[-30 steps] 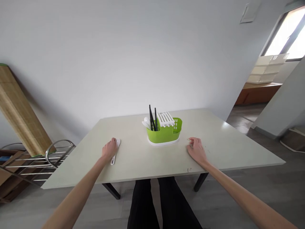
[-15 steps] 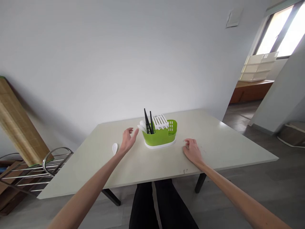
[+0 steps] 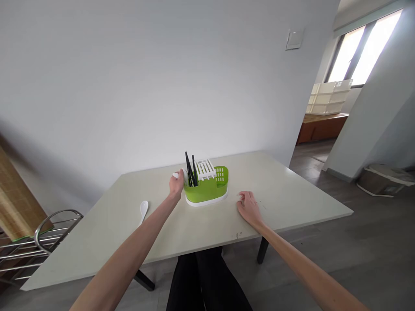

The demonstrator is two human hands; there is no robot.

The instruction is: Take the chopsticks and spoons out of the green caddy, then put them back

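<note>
My left hand [image 3: 176, 185] is closed on a white spoon [image 3: 175, 175] at the left end of a green utensil caddy [image 3: 203, 193]. Beside it, another white spoon [image 3: 185, 176] and black chopsticks [image 3: 189, 170] stand in the caddy; the hand partly hides the spoons. A white slotted rack [image 3: 205, 169] sits across the caddy's top, and its base is white. On the tabletop to the left lies a separate white spoon [image 3: 144, 209], with its handle end near my left forearm. My right hand [image 3: 249, 207] rests on the table right of the caddy, fingers loosely bent, holding nothing visible.
The pale table [image 3: 285, 203] stands against a grey wall [image 3: 155, 86]. To its left are a metal rack [image 3: 39, 242] and a rolled bamboo mat [image 3: 19, 198]. A grey bin [image 3: 385, 177] and a white storage box [image 3: 329, 98] appear at the right.
My left hand has moved from beside the caddy to its spoons and closed on one. My right hand stays resting on the table. The view has turned slightly right.
</note>
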